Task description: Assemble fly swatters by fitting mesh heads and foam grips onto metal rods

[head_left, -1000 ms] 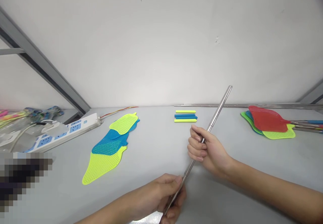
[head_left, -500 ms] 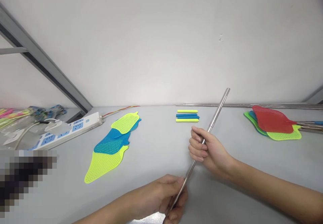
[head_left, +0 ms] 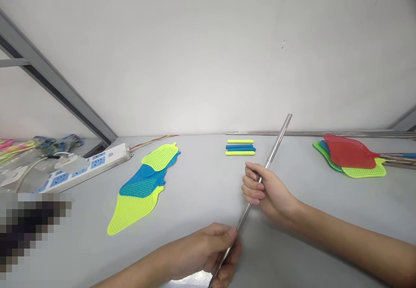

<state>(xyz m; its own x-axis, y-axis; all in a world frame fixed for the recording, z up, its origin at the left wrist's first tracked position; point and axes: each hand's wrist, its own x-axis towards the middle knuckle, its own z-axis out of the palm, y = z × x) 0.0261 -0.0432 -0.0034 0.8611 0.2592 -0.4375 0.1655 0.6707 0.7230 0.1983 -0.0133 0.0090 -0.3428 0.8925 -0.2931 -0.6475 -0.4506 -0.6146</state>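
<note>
A shiny metal telescopic rod [head_left: 278,142] slants up and to the right in front of me, its thicker section at the upper end. My right hand [head_left: 260,188] is wrapped round its middle. Lower down, my left hand [head_left: 216,251] pinches the thinner part between thumb and fingers; the rod's bottom end runs out of view. Beyond my hands lie several short yellow and blue plastic sleeves [head_left: 240,147] in a small row. To the left, yellow and blue perforated fly swatter heads [head_left: 139,210] overlap in a line on the grey table [head_left: 195,184].
At the right lies a pile of fly swatters with a red head [head_left: 351,153] on top. Thin metal rods [head_left: 325,134] run along the wall. A white power strip [head_left: 110,157] with plugs sits at the left, near plastic-bagged items [head_left: 35,149]. A grey metal post [head_left: 58,80] slants behind it.
Both hands keep their grip on the rod and have barely moved. The whole view has shifted slightly, and the rod's top end sits a little further left.
</note>
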